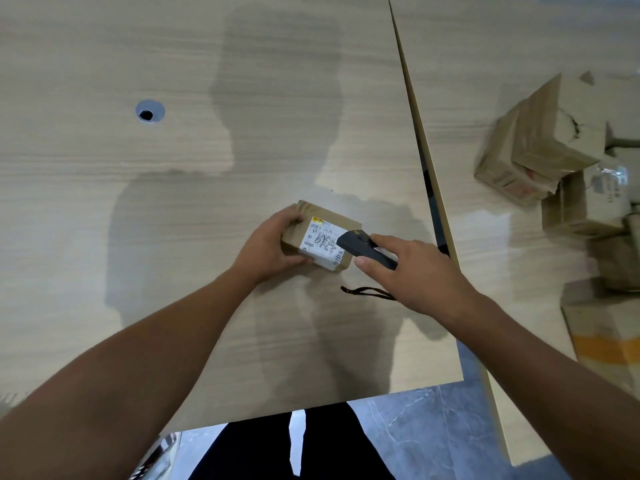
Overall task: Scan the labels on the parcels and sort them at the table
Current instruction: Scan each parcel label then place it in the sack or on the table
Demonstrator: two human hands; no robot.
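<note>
Both forearms reach in: left hand (266, 245) steadies the parcel (320, 239), whose label (322, 242) faces up, just left of the scanner (365, 249) gripped in the right hand (415, 271).

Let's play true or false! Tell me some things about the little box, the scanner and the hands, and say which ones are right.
1. The left hand grips the small brown cardboard parcel. True.
2. The right hand holds a pair of red scissors. False: it holds a black handheld scanner.
3. The parcel's white label faces up. True.
4. The scanner points at the round metal cable hole. False: it points at the label.
5. More cardboard boxes sit on the right. True.
</note>
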